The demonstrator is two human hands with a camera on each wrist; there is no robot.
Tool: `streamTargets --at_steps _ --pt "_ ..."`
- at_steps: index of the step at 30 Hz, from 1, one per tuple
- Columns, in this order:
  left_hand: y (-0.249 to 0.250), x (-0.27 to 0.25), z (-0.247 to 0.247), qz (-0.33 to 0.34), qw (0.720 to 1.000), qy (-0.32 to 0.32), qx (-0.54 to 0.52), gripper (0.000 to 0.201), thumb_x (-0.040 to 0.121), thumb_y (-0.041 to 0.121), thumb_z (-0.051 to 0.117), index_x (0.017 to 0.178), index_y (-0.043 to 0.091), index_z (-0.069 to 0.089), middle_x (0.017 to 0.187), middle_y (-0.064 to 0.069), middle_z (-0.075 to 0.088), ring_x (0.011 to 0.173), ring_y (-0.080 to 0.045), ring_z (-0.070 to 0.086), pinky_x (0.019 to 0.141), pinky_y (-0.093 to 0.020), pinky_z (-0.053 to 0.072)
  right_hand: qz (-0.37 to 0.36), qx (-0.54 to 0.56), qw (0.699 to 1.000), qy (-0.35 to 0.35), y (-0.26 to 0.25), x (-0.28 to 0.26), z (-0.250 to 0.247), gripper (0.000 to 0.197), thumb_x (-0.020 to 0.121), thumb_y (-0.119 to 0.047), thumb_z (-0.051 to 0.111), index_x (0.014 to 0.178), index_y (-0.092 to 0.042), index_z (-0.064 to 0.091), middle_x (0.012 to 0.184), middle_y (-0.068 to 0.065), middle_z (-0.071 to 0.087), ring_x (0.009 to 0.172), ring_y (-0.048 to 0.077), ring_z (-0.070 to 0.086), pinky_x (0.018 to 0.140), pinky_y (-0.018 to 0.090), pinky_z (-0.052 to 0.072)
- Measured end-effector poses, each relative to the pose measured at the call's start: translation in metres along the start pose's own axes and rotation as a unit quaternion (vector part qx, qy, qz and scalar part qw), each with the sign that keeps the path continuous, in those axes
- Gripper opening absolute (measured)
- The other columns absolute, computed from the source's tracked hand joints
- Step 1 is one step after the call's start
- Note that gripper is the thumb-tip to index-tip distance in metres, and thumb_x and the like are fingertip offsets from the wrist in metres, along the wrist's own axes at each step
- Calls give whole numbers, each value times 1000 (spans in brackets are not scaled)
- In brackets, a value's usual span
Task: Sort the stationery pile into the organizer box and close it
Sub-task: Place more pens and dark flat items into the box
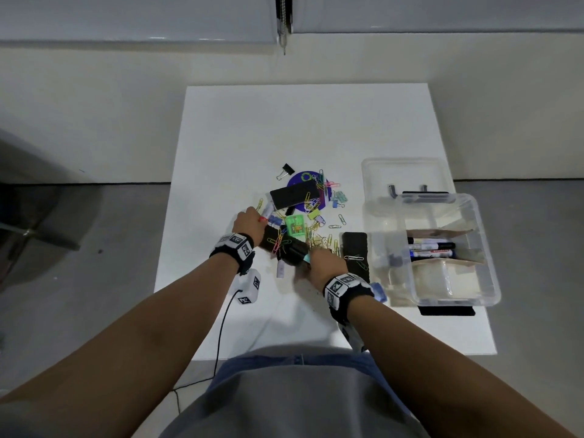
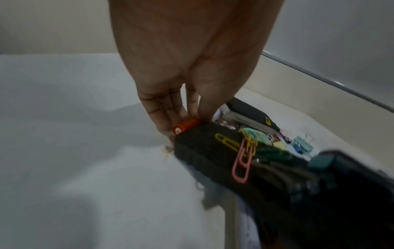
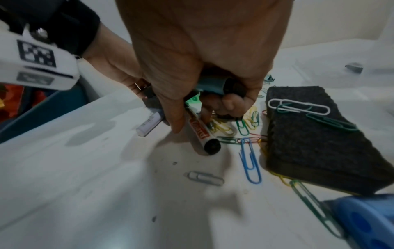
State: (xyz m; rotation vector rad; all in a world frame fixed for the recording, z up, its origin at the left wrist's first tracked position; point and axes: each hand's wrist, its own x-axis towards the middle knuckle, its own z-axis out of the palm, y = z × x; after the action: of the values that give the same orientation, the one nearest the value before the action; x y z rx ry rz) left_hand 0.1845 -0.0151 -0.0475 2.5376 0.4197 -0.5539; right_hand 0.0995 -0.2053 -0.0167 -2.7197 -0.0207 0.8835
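The stationery pile (image 1: 303, 216) lies mid-table: coloured paper clips, binder clips, erasers and pens. My left hand (image 1: 252, 216) (image 2: 187, 116) pinches the orange-red cap of a marker (image 2: 186, 125) (image 1: 264, 219) at the end of a black felt eraser (image 2: 209, 151) strewn with clips. My right hand (image 1: 319, 260) (image 3: 204, 107) grips a bundle of markers: a teal-capped one (image 3: 213, 84), a red-labelled one with a black end (image 3: 200, 133) and a pale one (image 3: 149, 124). The clear organizer box (image 1: 486, 279) stands open at the right, with several markers (image 1: 433, 248) in one compartment.
The box lid (image 1: 404, 172) lies flat behind the box. A second black eraser (image 1: 354, 248) (image 3: 319, 134) carrying clips sits between my right hand and the box. A blue tape dispenser (image 1: 379, 290) (image 3: 366, 222) lies by my right wrist. A white cabled device (image 1: 249, 287) lies under my left wrist.
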Motion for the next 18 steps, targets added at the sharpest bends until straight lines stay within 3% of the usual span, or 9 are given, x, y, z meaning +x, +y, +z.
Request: streamTargets --at_steps 3,6,7,8,10,12,15,18 --pt "-5 2 0 -9 999 -35 -25 44 95 36 55 99 -6 66 101 -23 70 94 -38 65 76 -37 49 10 2 1000 -9 1 0 0 25 90 -22 55 112 -10 58 109 11 66 97 31 66 80 37 52" --pt "-14 -1 5 -39 996 -45 -68 43 93 39 54 76 0 61 83 -24 67 78 -39 65 65 -35 47 27 47 998 -15 6 -3 -5 30 86 -32 60 109 -13 59 103 7 67 92 28 67 78 34 54" --pt "-16 -2 7 -55 994 -36 -90 41 92 40 53 80 1 57 81 -20 66 76 -36 65 65 -34 51 28 60 998 -12 8 -3 -9 32 86 -34 59 110 -12 59 103 7 66 91 28 66 76 34 53" --pt "-16 -5 6 -73 989 -22 -129 35 92 37 51 93 2 55 90 -18 69 83 -35 67 73 -39 55 28 70 997 -8 11 -4 -13 34 86 -36 56 110 -11 58 104 9 65 91 29 65 75 34 51" --pt "-10 -21 -2 -95 968 3 -230 30 98 23 39 126 11 43 113 -14 66 89 -30 65 88 -45 53 38 94 995 -1 18 -6 -20 37 88 -37 49 109 -7 56 108 14 62 91 31 64 75 35 50" --pt "-4 -45 -7 -104 951 10 -290 42 99 13 31 140 18 34 120 -5 59 80 -26 56 81 -36 46 59 128 990 4 26 -8 -25 39 92 -35 44 114 -4 51 113 17 58 95 34 62 76 37 48" --pt "5 -85 -1 -131 963 27 -233 39 95 15 49 128 4 31 119 -22 58 88 -35 59 71 -35 44 89 208 974 5 32 -11 -30 35 94 -27 42 120 -5 38 111 21 60 91 39 65 77 43 56" --pt "15 -107 18 -145 968 -15 -203 45 88 18 60 122 3 35 111 -18 59 90 -33 59 77 -37 49 81 258 963 -15 37 -16 -38 25 95 -22 41 114 -9 33 102 23 63 81 42 68 66 53 59"
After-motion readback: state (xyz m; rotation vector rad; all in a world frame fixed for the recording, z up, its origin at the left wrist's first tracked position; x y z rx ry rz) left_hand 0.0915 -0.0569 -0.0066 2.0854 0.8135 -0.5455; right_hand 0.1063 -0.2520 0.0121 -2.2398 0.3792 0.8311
